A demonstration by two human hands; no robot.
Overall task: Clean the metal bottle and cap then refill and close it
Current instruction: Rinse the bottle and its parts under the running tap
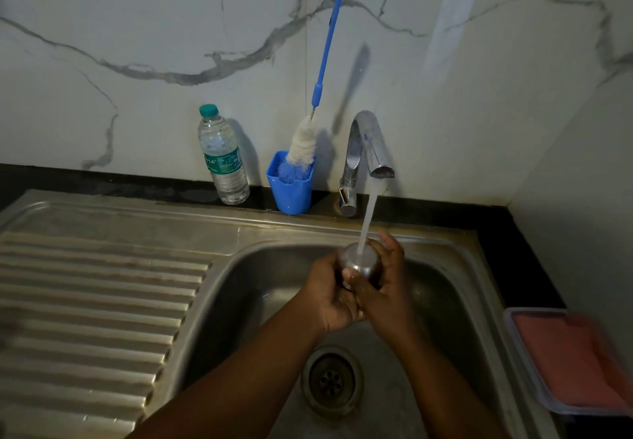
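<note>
— So, from the head camera, where's the metal bottle (359,262)?
— Over the sink (260,277), under the tap (368,150) stream.
— And the hands?
— Left hand (330,296) and right hand (385,288) both wrap curled fingers round it. Bottle brush (303,149) stands in a blue cup (291,195).

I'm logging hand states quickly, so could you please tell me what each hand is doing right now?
Left hand: grip closed round the metal bottle under the tap's stream.
Right hand: grip closed round the same bottle.

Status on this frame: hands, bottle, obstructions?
Left hand and right hand both grip metal bottle. Tap stream hits it. Nothing in the way.
</note>
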